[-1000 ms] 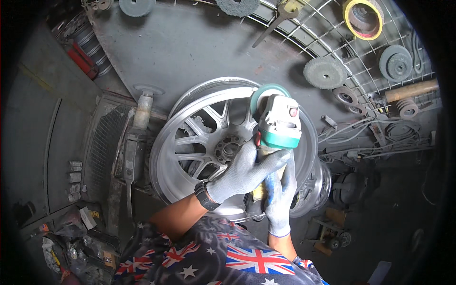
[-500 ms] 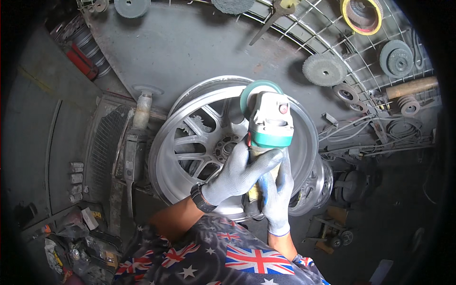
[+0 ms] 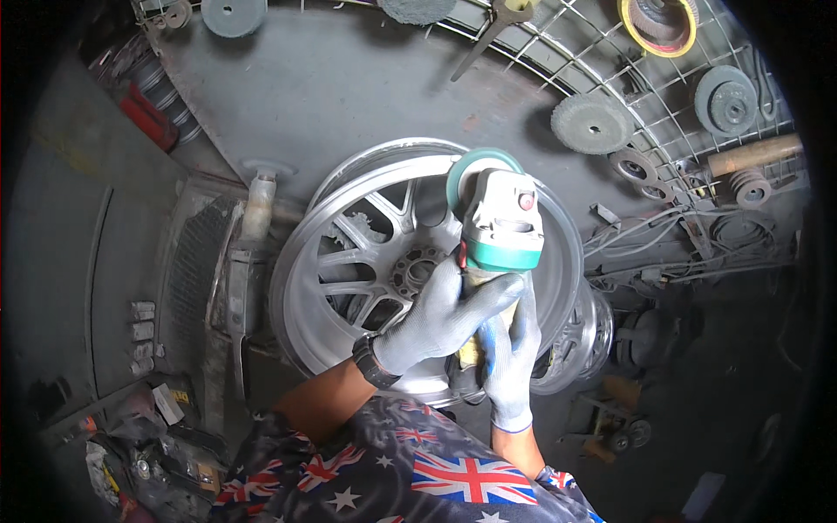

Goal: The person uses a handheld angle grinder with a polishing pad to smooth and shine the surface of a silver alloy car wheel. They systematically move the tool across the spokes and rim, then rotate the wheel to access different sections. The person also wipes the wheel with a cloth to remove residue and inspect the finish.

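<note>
Both gloved hands hold an angle grinder (image 3: 500, 248) with a white and green head and a round greenish disc (image 3: 464, 179). My left hand (image 3: 440, 318), with a black watch at the wrist, is closed round the grinder's body from the left. Lower on the body, my right hand (image 3: 513, 357) is closed round it from the right; its fingers are partly hidden. Beneath the tool lies a silver alloy wheel (image 3: 301, 305), tilted, with open spokes and a hub with bolt holes. The disc overlaps the wheel's far right rim; I cannot tell whether they touch.
A wire rack (image 3: 567, 52) at the back holds abrasive discs and a yellow-rimmed wheel (image 3: 660, 26). Coiled cables (image 3: 741, 228) lie at right. Another alloy wheel (image 3: 575, 353) stands beside the first. A metal post (image 3: 259, 205) rises at left; clutter (image 3: 148, 453) fills the lower left.
The grinder and both hands have shifted very slightly to the right over the wheel. The grip is the same.
</note>
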The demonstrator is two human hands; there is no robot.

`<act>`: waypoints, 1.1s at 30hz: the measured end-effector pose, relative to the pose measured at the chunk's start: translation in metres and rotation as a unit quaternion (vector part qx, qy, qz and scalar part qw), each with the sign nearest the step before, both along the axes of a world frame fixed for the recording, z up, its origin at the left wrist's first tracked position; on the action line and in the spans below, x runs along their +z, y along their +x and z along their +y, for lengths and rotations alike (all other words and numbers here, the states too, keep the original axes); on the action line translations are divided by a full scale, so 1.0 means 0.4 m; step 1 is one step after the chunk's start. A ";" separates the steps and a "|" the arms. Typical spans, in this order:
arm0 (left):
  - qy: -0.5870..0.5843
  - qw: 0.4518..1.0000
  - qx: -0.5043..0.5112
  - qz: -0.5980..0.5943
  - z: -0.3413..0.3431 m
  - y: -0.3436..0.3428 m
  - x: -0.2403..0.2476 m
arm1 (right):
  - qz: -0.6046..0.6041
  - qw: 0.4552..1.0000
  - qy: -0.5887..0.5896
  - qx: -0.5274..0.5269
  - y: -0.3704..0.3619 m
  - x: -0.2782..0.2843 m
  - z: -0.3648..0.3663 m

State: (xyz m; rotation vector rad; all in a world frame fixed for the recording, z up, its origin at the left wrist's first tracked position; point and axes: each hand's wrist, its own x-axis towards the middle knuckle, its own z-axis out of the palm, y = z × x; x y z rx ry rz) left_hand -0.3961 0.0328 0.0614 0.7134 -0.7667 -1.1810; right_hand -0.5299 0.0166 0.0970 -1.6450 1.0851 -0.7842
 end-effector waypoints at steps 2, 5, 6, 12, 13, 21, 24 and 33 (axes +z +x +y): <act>-0.011 1.000 -0.014 -0.024 -0.023 -0.011 0.001 | -0.015 1.000 -0.006 -0.014 -0.017 -0.013 -0.003; -0.016 0.998 -0.041 -0.034 -0.056 -0.032 0.013 | -0.034 0.999 0.009 -0.041 -0.042 -0.020 -0.005; -0.016 0.998 -0.051 -0.032 -0.065 -0.039 0.018 | -0.029 0.998 0.004 -0.047 -0.049 -0.017 -0.007; -0.011 0.991 -0.103 -0.083 -0.090 -0.046 0.035 | -0.049 0.992 -0.011 -0.120 -0.059 -0.035 0.006; -0.003 0.991 -0.112 -0.068 -0.088 -0.043 0.039 | -0.023 0.992 -0.027 -0.121 -0.052 -0.024 0.007; 0.098 0.995 -0.005 0.020 0.040 -0.001 -0.048 | 0.008 0.999 0.019 0.048 -0.001 0.011 0.017; 0.055 0.996 0.029 -0.060 0.055 0.000 -0.109 | 0.025 0.997 -0.038 0.066 -0.001 0.006 -0.001; 0.075 0.988 -0.116 -0.061 -0.093 -0.073 0.041 | -0.081 0.993 0.037 -0.077 -0.084 -0.011 -0.008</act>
